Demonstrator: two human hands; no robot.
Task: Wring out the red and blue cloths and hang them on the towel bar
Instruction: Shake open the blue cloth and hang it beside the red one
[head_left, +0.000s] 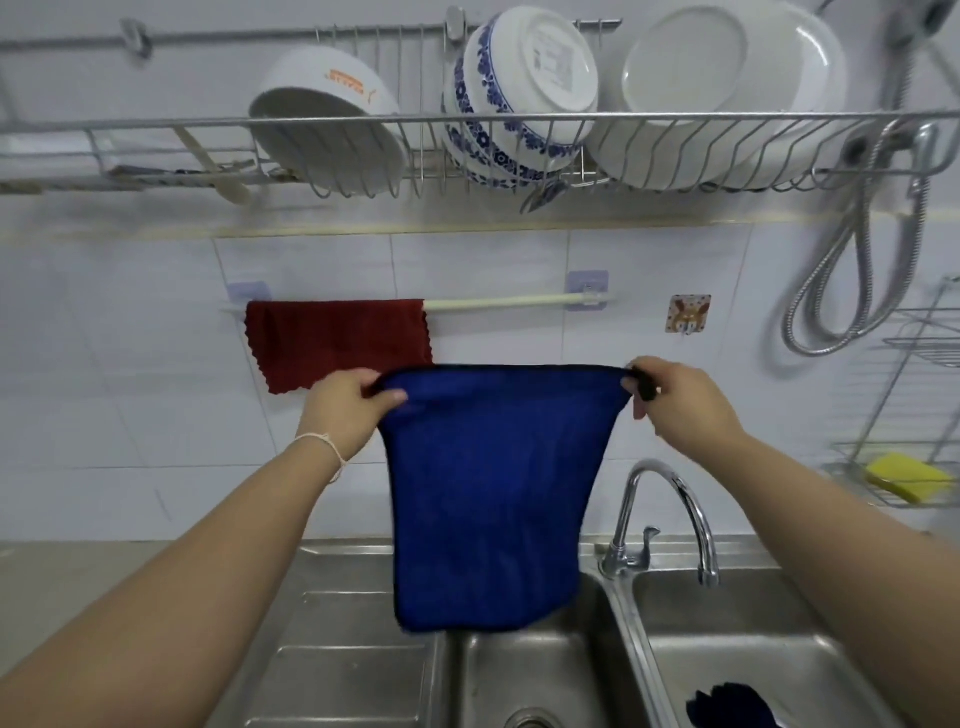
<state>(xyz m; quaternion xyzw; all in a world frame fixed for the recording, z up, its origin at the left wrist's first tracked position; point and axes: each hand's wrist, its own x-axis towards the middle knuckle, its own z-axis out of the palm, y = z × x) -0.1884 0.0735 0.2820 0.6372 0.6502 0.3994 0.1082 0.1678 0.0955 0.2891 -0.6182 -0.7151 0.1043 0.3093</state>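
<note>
The blue cloth (493, 493) hangs spread out flat in front of me, over the sink. My left hand (348, 402) pinches its upper left corner and my right hand (675, 397) pinches its upper right corner. The top edge is stretched taut between them, a little below the towel bar (519, 301). The red cloth (337, 340) is draped over the left half of that white bar on the tiled wall. The bar's right half is bare.
A wire dish rack (467, 124) with bowls and plates hangs above the bar. Below are a double steel sink (613, 623), a chrome faucet (670, 514) and a dark cloth (727, 706) in the right basin. A yellow sponge (906, 475) lies in a wire shelf at right.
</note>
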